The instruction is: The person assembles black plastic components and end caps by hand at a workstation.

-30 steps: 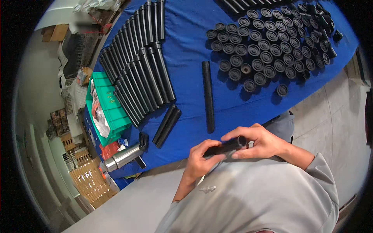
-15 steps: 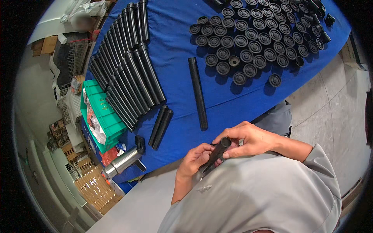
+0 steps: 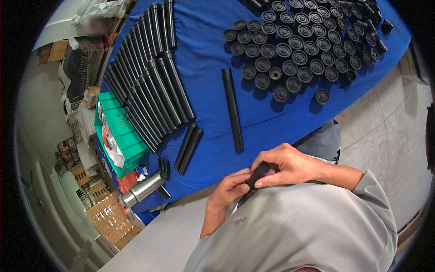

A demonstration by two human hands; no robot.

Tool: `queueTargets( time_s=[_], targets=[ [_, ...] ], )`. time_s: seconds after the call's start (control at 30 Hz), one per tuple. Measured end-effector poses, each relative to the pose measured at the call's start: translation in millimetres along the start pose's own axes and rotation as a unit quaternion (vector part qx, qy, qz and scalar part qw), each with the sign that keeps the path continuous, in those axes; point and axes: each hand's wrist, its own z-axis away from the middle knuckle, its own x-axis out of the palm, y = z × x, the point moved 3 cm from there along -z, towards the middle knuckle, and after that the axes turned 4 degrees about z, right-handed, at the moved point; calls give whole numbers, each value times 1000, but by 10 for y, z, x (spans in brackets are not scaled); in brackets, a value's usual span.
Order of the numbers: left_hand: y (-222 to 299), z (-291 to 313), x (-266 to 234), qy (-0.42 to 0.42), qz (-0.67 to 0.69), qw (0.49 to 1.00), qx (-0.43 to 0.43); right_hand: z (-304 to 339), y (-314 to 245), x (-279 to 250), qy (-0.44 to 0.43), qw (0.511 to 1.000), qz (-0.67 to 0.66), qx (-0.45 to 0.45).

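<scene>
Close against my grey shirt, both hands grip a short black tube (image 3: 259,173), held at a slant with its round end up. My left hand (image 3: 229,189) is closed around its lower part, thumb along the side. Higher up, my right hand (image 3: 290,166) has its fingers and thumb closed about the tube near its upper end. The lower end is mostly hidden by my left hand and the shirt. Just beyond my hands, a longer black tube (image 3: 233,113) lies alone on the blue cloth (image 3: 206,90).
Rows of black tubes (image 3: 158,86) fill the cloth's left side, with two shorter tubes (image 3: 188,149) nearer me. Many round black caps (image 3: 300,57) stand at the far right. A green crate (image 3: 122,131) and a steel flask (image 3: 145,188) are at the left edge.
The tube in my hands has tipped slightly, and its open end shows less. My right fingers and thumb have shifted a little around it. The left hand stays closed on it.
</scene>
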Motion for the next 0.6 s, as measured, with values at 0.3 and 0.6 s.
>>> queueTargets(
  time_s=[0.3,0.6],
  targets=[
    [806,91,243,235,-333,844,349,122,5,-100,165,966,-182,78],
    [325,-197,252,28,-120,992,16,195,68,-131,226,922,-303,87]
  ],
)
